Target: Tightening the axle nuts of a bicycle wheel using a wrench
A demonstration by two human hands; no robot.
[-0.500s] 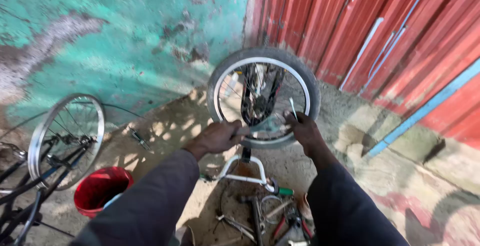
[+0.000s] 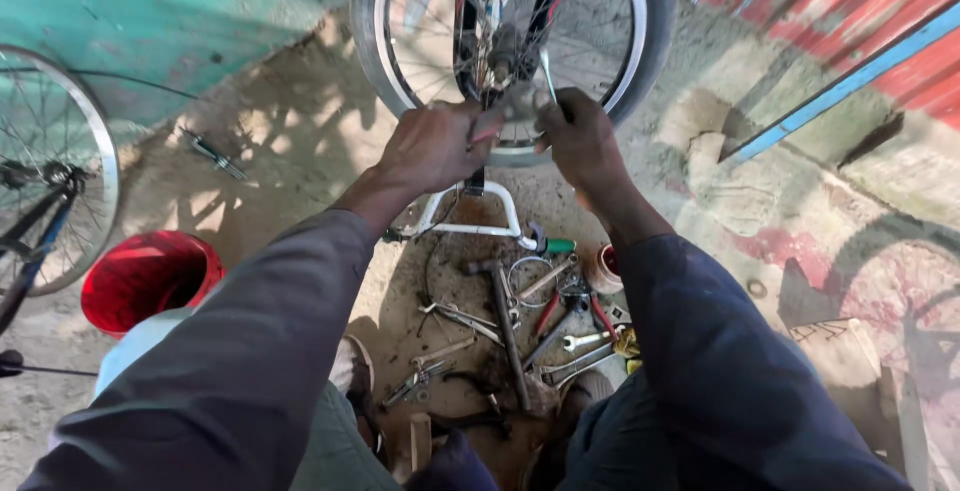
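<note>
the person is working at the hub of a bicycle wheel (image 2: pixel 640 41), which is standing upright on the ground with its fork and a white stand (image 2: pixel 470 226) just below it. the left hand (image 2: pixel 435 146) is closing around something at the hub, near the wheel's lower rim, though what it grips is too hidden to name. the right hand (image 2: pixel 580 136) is clamping a thin metal tool (image 2: pixel 547 71) that is pointing up into the spokes, touching the hub area. both hands are meeting close together at the wheel's centre.

judging from this, the work on the hub is under way and not finished: the wheel is sitting in its fork, both hands are occupied, and nothing looks put away.

below the wheel, between the person's knees, a scatter of tools is lying on the dirt: a hammer (image 2: pixel 505 316), red-handled pliers (image 2: pixel 550 311), a spanner (image 2: pixel 585 339) and a green-handled screwdriver (image 2: pixel 550 246). a small pot (image 2: pixel 603 269) is sitting just right of them. well to the left of the wheel, a red bucket (image 2: pixel 150 276) is standing, with a second bicycle wheel (image 2: pixel 85 151) beyond it.
</note>
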